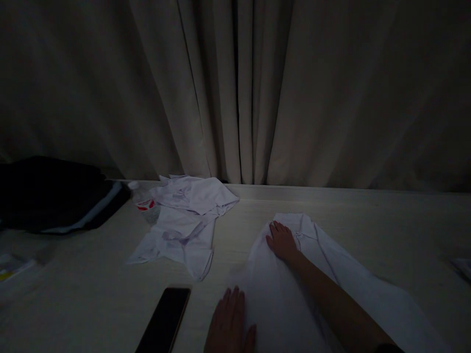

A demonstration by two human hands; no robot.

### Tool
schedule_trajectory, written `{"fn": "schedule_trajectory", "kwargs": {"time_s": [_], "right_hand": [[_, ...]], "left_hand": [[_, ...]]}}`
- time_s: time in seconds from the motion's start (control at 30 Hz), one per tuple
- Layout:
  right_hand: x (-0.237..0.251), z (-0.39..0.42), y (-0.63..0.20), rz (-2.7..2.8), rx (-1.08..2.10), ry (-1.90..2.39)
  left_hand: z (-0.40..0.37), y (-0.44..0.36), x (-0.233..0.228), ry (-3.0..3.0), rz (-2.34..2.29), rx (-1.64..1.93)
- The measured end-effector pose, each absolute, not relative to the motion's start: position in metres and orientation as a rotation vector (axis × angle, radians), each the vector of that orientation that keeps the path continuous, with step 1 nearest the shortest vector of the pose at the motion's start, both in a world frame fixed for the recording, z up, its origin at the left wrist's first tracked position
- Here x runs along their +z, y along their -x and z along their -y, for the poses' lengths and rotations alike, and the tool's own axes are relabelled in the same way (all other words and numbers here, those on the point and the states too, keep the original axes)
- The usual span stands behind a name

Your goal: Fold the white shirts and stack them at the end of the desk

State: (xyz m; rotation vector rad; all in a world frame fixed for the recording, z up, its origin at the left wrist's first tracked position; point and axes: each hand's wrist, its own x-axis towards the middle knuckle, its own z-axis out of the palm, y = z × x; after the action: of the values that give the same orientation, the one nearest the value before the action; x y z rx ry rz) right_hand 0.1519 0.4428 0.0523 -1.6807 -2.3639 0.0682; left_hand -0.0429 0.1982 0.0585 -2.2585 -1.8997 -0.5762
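A large white cloth garment (371, 294) lies spread over the pale surface in front of me, running off toward the lower right. My right hand (282, 240) rests palm down near its far end, fingers stretched over the fabric beside a seam. Lower down, my left hand (230, 321) lies flat along the garment's left edge, fingers straight and the thumb out to the side. Neither hand grips anything that I can see. The garment's near part runs out of view at the bottom.
A second crumpled white garment (187, 220) lies farther left, against a clear plastic bottle (147, 203) with a red label. A black phone (165, 318) is left of my left hand. Dark folded fabric (55, 196) sits far left. A curtain (228, 98) hangs behind the surface.
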Motion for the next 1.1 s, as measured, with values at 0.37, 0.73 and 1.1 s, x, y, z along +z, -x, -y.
{"fn": "schedule_trajectory", "kwargs": {"time_s": [0.37,0.73,1.1], "right_hand": [[0.07,-0.49,-0.134,2.118,0.486,1.976],[0.061,-0.493,-0.129,2.202,0.336,2.002],[0.083,-0.453,-0.122,2.454,0.077,1.428]], "left_hand": [[-0.254,0.019,0.024,2.142,1.844,-0.469],[-0.256,0.024,0.011,2.142,1.811,-0.489],[-0.254,0.018,0.017,2.117,1.833,-0.424]]}}
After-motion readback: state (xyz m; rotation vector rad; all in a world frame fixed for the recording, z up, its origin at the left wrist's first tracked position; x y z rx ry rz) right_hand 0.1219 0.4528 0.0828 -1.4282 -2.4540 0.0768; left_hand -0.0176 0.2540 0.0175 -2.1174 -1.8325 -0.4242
